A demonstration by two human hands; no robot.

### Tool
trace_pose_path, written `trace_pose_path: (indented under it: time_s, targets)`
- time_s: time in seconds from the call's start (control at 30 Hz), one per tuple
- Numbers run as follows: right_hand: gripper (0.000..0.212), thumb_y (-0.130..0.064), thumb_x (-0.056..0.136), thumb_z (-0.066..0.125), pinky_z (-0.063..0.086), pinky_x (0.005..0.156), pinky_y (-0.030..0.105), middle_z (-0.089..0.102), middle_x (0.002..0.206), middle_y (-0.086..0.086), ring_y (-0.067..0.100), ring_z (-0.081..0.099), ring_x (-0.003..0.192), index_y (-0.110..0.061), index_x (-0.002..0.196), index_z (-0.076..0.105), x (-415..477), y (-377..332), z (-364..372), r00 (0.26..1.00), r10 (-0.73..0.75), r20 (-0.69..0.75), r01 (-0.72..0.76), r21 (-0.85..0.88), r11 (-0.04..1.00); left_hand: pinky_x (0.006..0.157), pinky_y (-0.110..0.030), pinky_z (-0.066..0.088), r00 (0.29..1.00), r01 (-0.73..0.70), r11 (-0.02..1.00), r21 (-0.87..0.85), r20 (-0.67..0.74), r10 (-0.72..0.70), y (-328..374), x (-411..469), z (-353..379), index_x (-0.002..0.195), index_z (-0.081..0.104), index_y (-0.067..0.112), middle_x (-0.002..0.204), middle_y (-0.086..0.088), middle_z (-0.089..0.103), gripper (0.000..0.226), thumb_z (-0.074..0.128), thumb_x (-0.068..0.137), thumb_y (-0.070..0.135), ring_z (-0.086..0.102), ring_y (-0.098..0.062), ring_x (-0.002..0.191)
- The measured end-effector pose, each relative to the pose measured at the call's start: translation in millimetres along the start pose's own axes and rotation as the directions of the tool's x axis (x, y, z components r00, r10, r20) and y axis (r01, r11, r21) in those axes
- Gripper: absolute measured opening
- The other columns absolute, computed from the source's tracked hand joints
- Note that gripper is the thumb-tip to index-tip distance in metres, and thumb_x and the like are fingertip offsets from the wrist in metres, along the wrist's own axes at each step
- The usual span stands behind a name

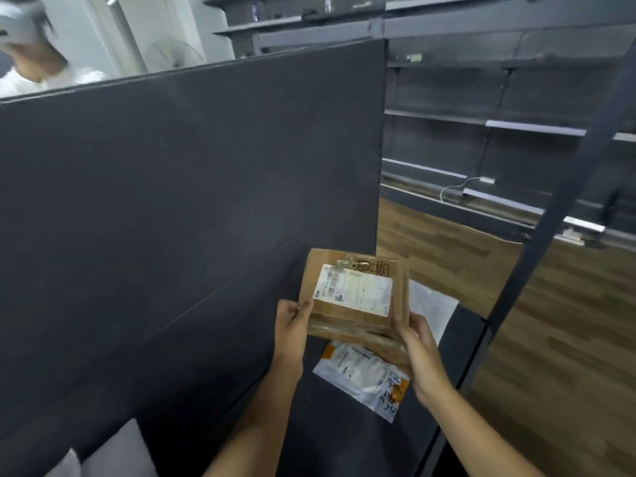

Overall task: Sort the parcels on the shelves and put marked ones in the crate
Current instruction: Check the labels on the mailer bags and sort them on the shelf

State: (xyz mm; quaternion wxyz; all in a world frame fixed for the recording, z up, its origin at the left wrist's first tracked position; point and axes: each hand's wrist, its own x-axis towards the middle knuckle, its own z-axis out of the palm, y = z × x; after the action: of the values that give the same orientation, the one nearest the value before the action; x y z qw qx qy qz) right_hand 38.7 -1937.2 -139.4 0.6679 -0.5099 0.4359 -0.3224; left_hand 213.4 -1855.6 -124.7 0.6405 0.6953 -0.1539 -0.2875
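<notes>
A worn brown cardboard parcel (pixel 358 301) with a white shipping label and black handwriting on top is held above the dark shelf (pixel 337 442). My left hand (pixel 292 325) grips its left edge and my right hand (pixel 418 342) grips its right edge. Under the box, a white plastic mailer (pixel 361 376) with an orange patch and handwritten marks lies flat on the shelf. Another white mailer (pixel 430 304) lies behind it, partly hidden by the box. No crate is in view.
A tall dark back panel (pixel 189 201) rises to the left. A dark upright post (pixel 550 235) stands at the shelf's right edge. Beyond it are wooden floor (pixel 568 339) and dark shelving (pixel 499 125). Another person (pixel 31 53) is at top left.
</notes>
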Motion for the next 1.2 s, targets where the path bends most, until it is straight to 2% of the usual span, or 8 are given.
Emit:
trace_pose_path:
  time_s: [0.3,0.4,0.47,0.63,0.9,1.0,1.1,1.2]
  targets:
    - [0.037,-0.042,0.065,0.069,0.045,0.101,0.052,0.045,0.132,0.008,0.030,0.049,0.124,-0.048,0.096,0.049,-66,-25,-7,0.922,-0.270,0.278,0.216,0.211,0.953,0.068,-0.018,0.051,0.972,-0.234,0.937,-0.259,-0.068,0.224,25,-146,-55,0.070,0.036,0.012,0.090,-0.004,0.063,0.030,0.050,0.091,-0.004,0.064,-0.013,0.089]
    - [0.041,-0.029,0.064,0.064,0.044,0.101,0.052,0.041,0.133,0.009,0.032,0.046,0.126,-0.050,0.096,0.048,-93,-29,-6,0.875,-0.343,0.340,0.268,0.249,0.931,0.070,-0.021,0.053,0.946,-0.322,0.917,-0.236,-0.112,0.304,27,-187,-72,0.083,0.046,0.012,0.095,-0.003,0.064,0.019,0.061,0.078,0.002,0.063,-0.015,0.090]
    - [0.056,-0.028,0.060,0.062,0.044,0.102,0.050,0.041,0.137,0.003,0.025,0.046,0.128,-0.055,0.107,0.048,-109,-35,-3,0.836,-0.364,0.411,0.273,0.264,0.925,0.084,-0.032,0.052,0.938,-0.345,0.916,-0.205,-0.116,0.327,30,-210,-82,0.109,0.053,0.018,0.112,-0.003,0.064,0.043,0.065,0.068,0.019,0.062,-0.017,0.102]
    - [0.066,-0.038,0.062,0.061,0.040,0.107,0.044,0.034,0.136,-0.012,0.013,0.038,0.133,-0.059,0.121,0.043,-158,-43,8,0.745,-0.445,0.497,0.396,0.208,0.894,0.106,-0.045,0.042,0.942,-0.315,0.934,-0.168,-0.173,0.287,32,-250,-105,0.128,0.050,0.035,0.136,-0.001,0.051,0.057,0.063,0.073,0.039,0.055,-0.019,0.122]
    - [0.076,-0.060,0.064,0.059,0.034,0.106,0.025,0.022,0.127,-0.021,0.005,0.026,0.132,-0.073,0.127,0.019,-218,-58,23,0.627,-0.570,0.531,0.645,0.056,0.762,0.075,-0.030,0.049,0.955,-0.271,0.895,-0.354,-0.211,0.206,47,-267,-138,0.121,0.056,0.010,0.111,-0.009,0.067,0.029,0.043,0.096,0.017,0.064,-0.018,0.093]
    - [0.086,-0.062,0.059,0.064,0.038,0.099,0.021,0.021,0.123,-0.024,0.005,0.022,0.131,-0.058,0.131,0.018,-241,-60,37,0.606,-0.649,0.461,0.719,0.032,0.694,0.087,-0.035,0.048,0.970,-0.205,0.864,-0.460,-0.211,0.118,47,-266,-152,0.127,0.057,0.005,0.123,-0.015,0.065,0.040,0.041,0.094,0.019,0.060,-0.028,0.111]
    - [0.084,-0.059,0.057,0.069,0.047,0.097,0.036,0.022,0.118,-0.022,0.011,0.028,0.128,-0.045,0.125,0.022,-255,-59,50,0.577,-0.718,0.389,0.774,0.021,0.633,0.091,-0.040,0.046,0.978,-0.152,0.833,-0.532,-0.205,0.048,47,-263,-163,0.130,0.054,0.002,0.127,-0.019,0.062,0.044,0.039,0.092,0.018,0.055,-0.035,0.121]
    - [0.079,-0.058,0.058,0.068,0.041,0.096,0.023,0.022,0.117,-0.022,0.011,0.028,0.128,-0.046,0.122,0.023,-260,-59,58,0.549,-0.748,0.374,0.801,0.021,0.598,0.088,-0.040,0.050,0.981,-0.129,0.817,-0.562,-0.195,0.021,45,-259,-171,0.134,0.048,0.000,0.128,-0.018,0.061,0.046,0.041,0.092,0.017,0.057,-0.034,0.120]
